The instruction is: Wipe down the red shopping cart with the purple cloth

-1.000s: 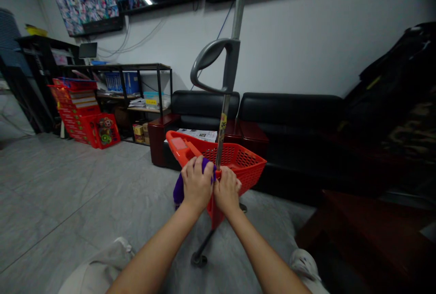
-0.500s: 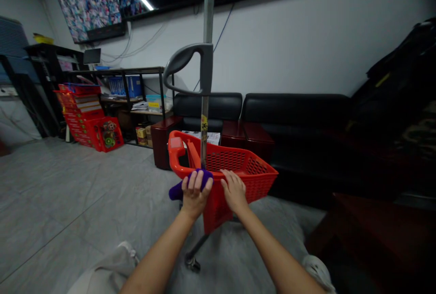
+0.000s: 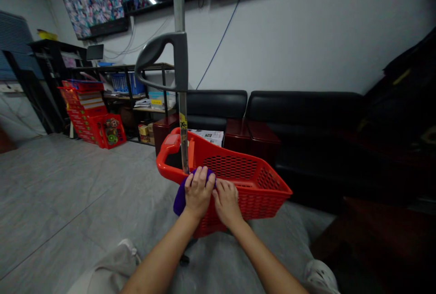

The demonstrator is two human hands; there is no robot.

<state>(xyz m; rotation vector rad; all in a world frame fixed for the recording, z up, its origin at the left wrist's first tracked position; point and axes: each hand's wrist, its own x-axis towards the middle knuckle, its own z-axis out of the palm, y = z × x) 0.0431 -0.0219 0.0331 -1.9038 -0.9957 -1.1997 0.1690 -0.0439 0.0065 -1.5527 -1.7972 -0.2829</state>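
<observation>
A red plastic basket cart [image 3: 262,201] with perforated sides stands in front of me, its rounded handle end at the left. My left hand [image 3: 199,192] is closed over a purple cloth [image 3: 180,199], pressing it on the near rim. Right beside it, my right hand [image 3: 226,198] rests over the same rim with bent fingers; whether anything is under them is hidden. A metal pole [image 3: 184,149] with a grey loop handle [image 3: 181,61] rises upright at the basket's left end.
Behind the cart are black sofas [image 3: 303,117] with dark red armrests and a newspaper [image 3: 211,136]. Red boxes [image 3: 83,115] are stacked at the left beside a shelf [image 3: 155,109]. Wall screens [image 3: 97,1] hang above. A dark red piece of furniture [image 3: 374,230] stands at the right.
The cart has turned, its pole and handle shifting left and its far end swinging right and nearer. My right hand has moved left, close against my left hand; the cloth's loose end hangs lower.
</observation>
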